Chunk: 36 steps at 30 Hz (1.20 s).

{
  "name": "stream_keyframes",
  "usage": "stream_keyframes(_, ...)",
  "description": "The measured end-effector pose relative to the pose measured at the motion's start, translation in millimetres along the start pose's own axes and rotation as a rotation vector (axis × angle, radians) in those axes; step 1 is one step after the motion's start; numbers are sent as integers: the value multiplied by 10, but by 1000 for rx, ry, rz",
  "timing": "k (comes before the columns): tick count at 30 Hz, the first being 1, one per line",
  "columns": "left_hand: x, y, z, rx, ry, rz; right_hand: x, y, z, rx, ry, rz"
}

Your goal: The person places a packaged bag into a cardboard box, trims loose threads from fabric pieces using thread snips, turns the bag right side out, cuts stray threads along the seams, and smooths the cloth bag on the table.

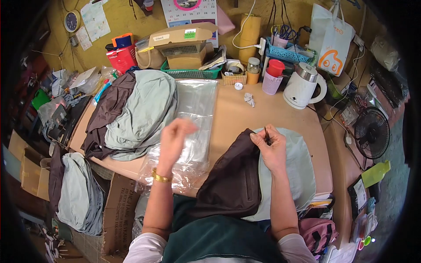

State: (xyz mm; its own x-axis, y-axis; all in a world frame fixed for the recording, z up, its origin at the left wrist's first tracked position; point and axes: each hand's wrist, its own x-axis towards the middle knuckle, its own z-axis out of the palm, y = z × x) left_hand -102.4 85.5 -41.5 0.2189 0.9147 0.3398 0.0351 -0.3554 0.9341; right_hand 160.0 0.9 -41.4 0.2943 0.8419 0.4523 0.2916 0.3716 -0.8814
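My right hand (272, 151) is closed around a small dark pointed tool (266, 134), which looks like thread snips; its thumb and finger also meet the top edge of a dark brown cloth piece (232, 179). That piece has a zip or welt slit along it and lies over a pale grey-green cloth piece (298, 171) at the table's front edge. Motion blurs my left hand (175, 136), raised over clear plastic bags (193, 105); its fingers are smeared, and I see nothing plainly in them. A gold bracelet circles that wrist.
A pile of brown and grey-green cloth (140, 109) lies on the table (237, 105) at left. Behind stand a green basket (188, 73), a lidded jar (253, 65), a pink cup (272, 83) and a white kettle (302, 85). A black fan (372, 131) is at right.
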Motion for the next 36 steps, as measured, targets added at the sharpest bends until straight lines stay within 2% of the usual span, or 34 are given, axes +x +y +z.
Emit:
stream_keyframes(1, -47, 136, 210, 126, 23, 93, -8, -24, 30, -2, -16, 21)
stream_keyframes(3, -122, 334, 457, 190, -82, 61, -17, -45, 86, -4, -37, 41)
stream_keyframes(6, -133, 254, 669, 103, -150, -7, -35, -62, 131, -28, -26, -18)
stream_keyframes(14, -141, 73, 669, 56, -91, 110, -51, -31, 98, -42, -8, -4)
stream_keyframes(16, -145, 64, 600, -241, -105, -129, -46, -32, 96, -31, 0, -10)
stream_keyframes(17, -128, 53, 587, -239, -106, -128, -44, -33, 94, -22, 8, -14)
stream_keyframes(19, -98, 44, 572, -217, 18, -86, -53, -34, 103, -21, 8, -15)
stream_keyframes(20, -109, 72, 602, -215, 18, -86, -56, -35, 113, -21, 5, -16)
stream_keyframes(22, -145, 197, 706, 38, -103, 92, -65, -53, 148, -16, 0, -5)
stream_keyframes(23, -146, 169, 715, 39, -101, 90, -69, -60, 157, -14, -2, 6)
stream_keyframes(25, -140, 94, 735, -138, -184, -106, -70, -59, 153, -22, -5, 0)
stream_keyframes(32, -174, 149, 717, -293, -224, -255, -82, -52, 152, -38, -9, -13)
stream_keyframes(36, -179, 157, 710, -524, -192, -287, -70, -11, 119, -10, 7, 12)
